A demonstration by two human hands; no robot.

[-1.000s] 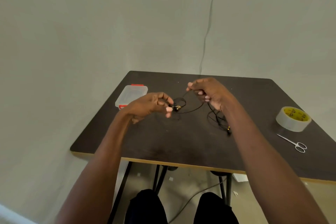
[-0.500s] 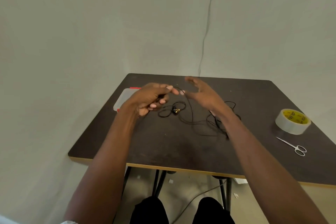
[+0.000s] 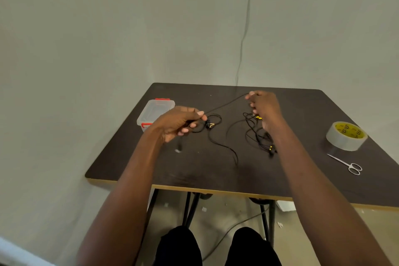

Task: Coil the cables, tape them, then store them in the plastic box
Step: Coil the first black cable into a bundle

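Observation:
A thin black cable runs taut between my two hands above the dark table. My left hand pinches one end near a small coil with a yellow-tipped plug. My right hand grips the cable's other part higher up, toward the back. More black cable lies in a loose tangle under my right wrist, with yellow plugs in it. A clear plastic box with red latches sits at the table's left edge, partly hidden by my left hand.
A roll of tape with a yellow core stands at the right, and small scissors lie in front of it. A wire hangs down the wall behind the table. The table's front edge is close to my knees.
My hands, close together half a second ago, have moved apart. The right hand has closed on the cable and pulled it back and right, stretching it straight from the left hand.

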